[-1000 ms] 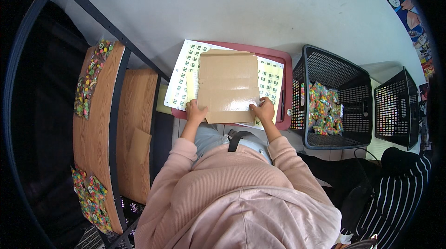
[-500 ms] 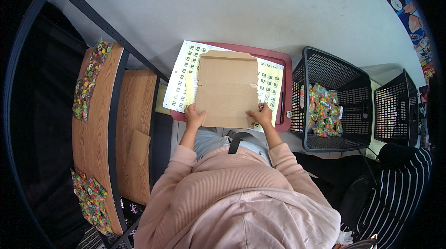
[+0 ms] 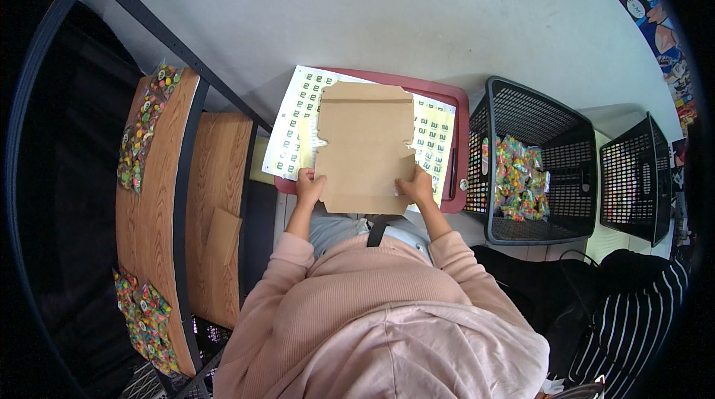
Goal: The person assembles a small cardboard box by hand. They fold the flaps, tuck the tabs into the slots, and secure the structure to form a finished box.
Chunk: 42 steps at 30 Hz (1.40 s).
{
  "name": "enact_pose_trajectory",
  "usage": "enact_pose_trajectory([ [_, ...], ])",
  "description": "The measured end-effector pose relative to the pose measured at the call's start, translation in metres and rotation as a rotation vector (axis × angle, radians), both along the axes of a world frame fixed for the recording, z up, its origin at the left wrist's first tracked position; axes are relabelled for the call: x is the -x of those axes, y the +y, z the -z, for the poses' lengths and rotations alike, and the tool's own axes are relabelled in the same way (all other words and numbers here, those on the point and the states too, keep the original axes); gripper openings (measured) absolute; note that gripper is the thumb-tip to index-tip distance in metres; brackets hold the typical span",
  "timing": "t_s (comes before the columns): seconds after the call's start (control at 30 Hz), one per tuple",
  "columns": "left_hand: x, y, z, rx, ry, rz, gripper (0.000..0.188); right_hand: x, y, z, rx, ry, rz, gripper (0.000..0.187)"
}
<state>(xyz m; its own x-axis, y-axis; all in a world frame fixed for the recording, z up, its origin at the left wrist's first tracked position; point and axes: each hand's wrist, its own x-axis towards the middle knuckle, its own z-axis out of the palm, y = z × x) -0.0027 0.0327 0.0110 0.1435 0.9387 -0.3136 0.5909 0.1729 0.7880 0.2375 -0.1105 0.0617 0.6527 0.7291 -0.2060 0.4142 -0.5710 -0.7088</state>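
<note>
A flat piece of brown cardboard (image 3: 365,142) with notches and a crease across its upper part lies over a printed label sheet (image 3: 434,131). My left hand (image 3: 310,185) is closed on its lower left edge, the thumb on top. At the lower right edge my right hand (image 3: 417,187) holds it the same way. The fingers beneath the cardboard are hidden. Under the sheet is a dark red lid or board (image 3: 461,131), of which mainly the rim shows.
Left of me, wooden shelves (image 3: 160,168) carry bags of colourful candies (image 3: 149,127) and a small cardboard piece (image 3: 222,236). A black basket (image 3: 542,231) with candy packets (image 3: 520,175) stands to the right, a second basket (image 3: 633,168) beyond it. A person in a striped garment (image 3: 633,317) is at lower right.
The cardboard's lower edge has come slightly toward me, and its side notches show more openly. Both hands keep their hold. The person at lower right has shifted a little.
</note>
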Motion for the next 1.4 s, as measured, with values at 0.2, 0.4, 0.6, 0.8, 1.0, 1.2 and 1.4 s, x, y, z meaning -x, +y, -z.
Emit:
enact_pose_trajectory([
  [0.2,-0.003,-0.004,-0.018,0.035,-0.049,0.147,0.034,0.002,-0.002,-0.010,-0.052,0.006,0.025,0.042],
  [0.4,-0.017,-0.016,-0.037,0.190,-0.278,0.180,0.043,0.013,0.002,-0.021,-0.171,-0.007,0.009,0.034],
  [0.6,-0.016,-0.008,-0.021,0.062,-0.286,0.144,0.044,0.021,0.009,-0.041,-0.211,-0.015,0.040,0.031],
  [0.8,-0.027,-0.014,-0.064,-0.203,-0.135,0.293,0.048,0.026,0.010,-0.055,-0.428,-0.091,0.043,0.030],
  [1.0,-0.037,-0.019,-0.090,-0.292,-0.335,0.274,0.068,0.044,0.013,-0.090,-0.609,-0.027,0.052,0.030],
  [1.2,-0.045,-0.017,-0.145,0.214,-1.229,0.138,0.056,0.049,0.014,-0.106,-0.694,0.051,0.058,0.028],
  [1.4,-0.016,0.006,-0.157,0.502,-1.142,0.272,0.044,0.028,0.012,-0.101,-0.700,0.296,0.040,0.032],
])
